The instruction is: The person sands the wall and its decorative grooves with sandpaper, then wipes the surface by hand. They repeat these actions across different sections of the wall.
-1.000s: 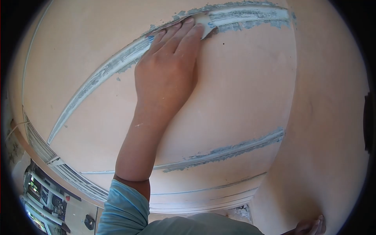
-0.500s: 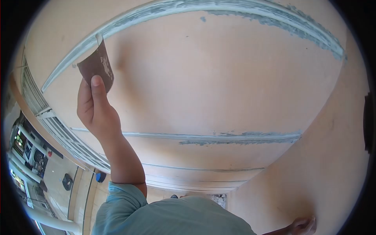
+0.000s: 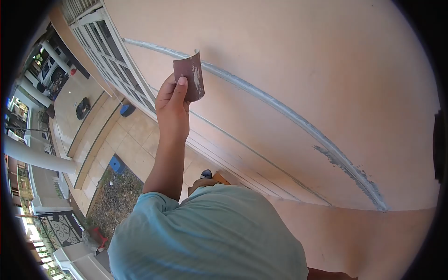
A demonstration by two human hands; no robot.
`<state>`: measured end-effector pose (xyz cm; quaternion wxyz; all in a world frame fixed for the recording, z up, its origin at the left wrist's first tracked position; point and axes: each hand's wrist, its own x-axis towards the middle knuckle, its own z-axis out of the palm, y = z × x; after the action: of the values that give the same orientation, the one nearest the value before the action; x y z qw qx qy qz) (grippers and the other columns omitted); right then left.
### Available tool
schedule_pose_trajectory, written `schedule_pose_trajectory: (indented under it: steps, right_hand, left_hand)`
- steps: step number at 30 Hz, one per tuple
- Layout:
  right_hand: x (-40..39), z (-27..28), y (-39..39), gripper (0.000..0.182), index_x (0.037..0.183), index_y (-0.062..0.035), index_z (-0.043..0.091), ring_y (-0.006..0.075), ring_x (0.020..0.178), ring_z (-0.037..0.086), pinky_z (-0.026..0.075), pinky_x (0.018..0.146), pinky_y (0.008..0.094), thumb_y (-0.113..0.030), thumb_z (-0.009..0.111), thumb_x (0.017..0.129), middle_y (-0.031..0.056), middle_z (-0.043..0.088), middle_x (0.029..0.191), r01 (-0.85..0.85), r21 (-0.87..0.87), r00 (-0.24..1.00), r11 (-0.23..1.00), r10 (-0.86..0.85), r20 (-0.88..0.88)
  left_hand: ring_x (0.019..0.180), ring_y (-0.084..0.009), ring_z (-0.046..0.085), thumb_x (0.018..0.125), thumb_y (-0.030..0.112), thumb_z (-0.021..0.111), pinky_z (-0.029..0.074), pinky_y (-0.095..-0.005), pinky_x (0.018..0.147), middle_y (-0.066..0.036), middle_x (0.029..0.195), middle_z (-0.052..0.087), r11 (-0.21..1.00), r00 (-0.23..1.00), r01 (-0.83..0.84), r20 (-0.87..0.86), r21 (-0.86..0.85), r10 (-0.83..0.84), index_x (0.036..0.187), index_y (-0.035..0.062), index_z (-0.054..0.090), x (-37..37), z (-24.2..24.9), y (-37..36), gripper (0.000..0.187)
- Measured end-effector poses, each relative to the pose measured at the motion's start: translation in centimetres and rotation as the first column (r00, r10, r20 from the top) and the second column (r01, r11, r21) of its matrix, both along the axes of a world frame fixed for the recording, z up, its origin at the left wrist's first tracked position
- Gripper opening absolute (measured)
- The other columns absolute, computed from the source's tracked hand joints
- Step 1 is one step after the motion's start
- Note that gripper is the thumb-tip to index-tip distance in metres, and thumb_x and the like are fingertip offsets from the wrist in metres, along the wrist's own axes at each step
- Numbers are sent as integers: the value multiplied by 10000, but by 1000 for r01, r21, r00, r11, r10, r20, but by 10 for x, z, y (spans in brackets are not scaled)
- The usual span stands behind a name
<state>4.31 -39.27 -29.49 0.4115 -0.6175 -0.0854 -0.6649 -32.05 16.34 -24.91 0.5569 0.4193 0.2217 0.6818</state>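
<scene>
My left hand (image 3: 173, 102) is raised at the peach-coloured wall (image 3: 317, 74), closed on a curled piece of brown sandpaper (image 3: 186, 77). The thumb presses on the face of the sheet, which has pale, dusty patches. In this view the top of the sandpaper overlaps a long grey-white groove (image 3: 261, 95) that runs along the wall. Rough grey filler (image 3: 347, 168) borders the groove toward its right end. Of my right side only the forearm (image 3: 329, 274) shows at the bottom edge; the hand is out of the frame.
A white-framed window (image 3: 109, 42) is set in the wall to the left. Below lie a tiled floor (image 3: 135, 135), steps (image 3: 100, 135), a gravel patch (image 3: 112, 198) and a blue object (image 3: 117, 164). A white pillar (image 3: 37, 156) and an ornate metal gate (image 3: 60, 228) stand farther left.
The view has turned, bringing more floor and window into sight. My left hand, still holding the sandpaper, appears nearer the frame's middle. My right hand has dropped out at the bottom.
</scene>
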Motion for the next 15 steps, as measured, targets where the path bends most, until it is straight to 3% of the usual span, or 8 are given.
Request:
schedule_pose_trajectory:
  steps: [2,3,4,5,6,8,11,15]
  right_hand:
    - [5,-6,32,328,1154,-74,638,315,1026,652,516,880,474,-362,586,1006,147,677,1128,-153,90,973,984,166,-161]
    - [-4,-1,68,235,1112,-1,641,280,945,667,555,830,418,-200,585,999,162,685,1049,-164,61,959,985,174,-223]
    - [-15,4,110,148,1070,71,644,245,865,683,595,779,361,-37,583,991,178,692,970,-174,34,943,984,177,-283]
    - [-15,-2,137,130,1012,44,659,216,845,668,576,766,329,-78,626,980,139,690,948,-274,-21,925,961,258,-278]
    - [-16,-12,160,135,955,16,674,188,825,652,558,752,297,-119,669,969,101,687,926,-369,-78,900,926,335,-278]
    - [-23,-20,200,97,965,20,665,200,822,646,545,775,310,-74,644,968,94,683,907,-472,-220,858,854,387,-337]
    - [-37,-33,248,75,958,18,655,206,806,628,531,773,330,-36,603,969,92,680,885,-658,-153,734,738,583,-349]
    - [-51,-44,282,72,950,7,640,192,778,603,509,734,333,7,569,956,77,653,831,-753,-127,648,646,694,-315]
  left_hand:
    - [1049,-176,663,1020,89,598,508,-328,943,-87,1106,715,990,986,-130,-93,57,135,1195,-9,666,-22,-24,14,212]
    - [1049,-176,663,1020,89,598,508,-328,943,-87,1106,715,991,987,-129,-88,45,132,1195,-9,666,-26,-36,18,212]
    - [1098,-209,654,983,62,630,494,-361,975,-73,1120,723,936,913,-258,-258,239,317,1159,35,697,-28,-47,22,190]
    - [1146,-243,645,946,34,662,480,-393,1007,-60,1134,730,835,777,-329,-376,441,505,1123,79,728,-30,-55,24,193]
    - [1146,-243,645,946,34,662,480,-393,1007,-60,1134,730,843,784,-327,-376,427,495,1123,79,728,-29,-58,23,193]
    - [1236,-274,600,856,29,726,401,-482,1099,9,1163,731,588,465,-178,-460,789,757,1040,200,768,-20,-59,19,255]
    - [1287,-213,554,820,184,792,294,-551,1180,130,1182,707,360,258,-11,-345,933,903,1006,340,762,-7,-68,25,244]
    - [1250,-146,574,823,300,785,275,-540,1218,165,1143,706,189,364,23,-184,982,913,1001,372,743,15,-81,57,196]
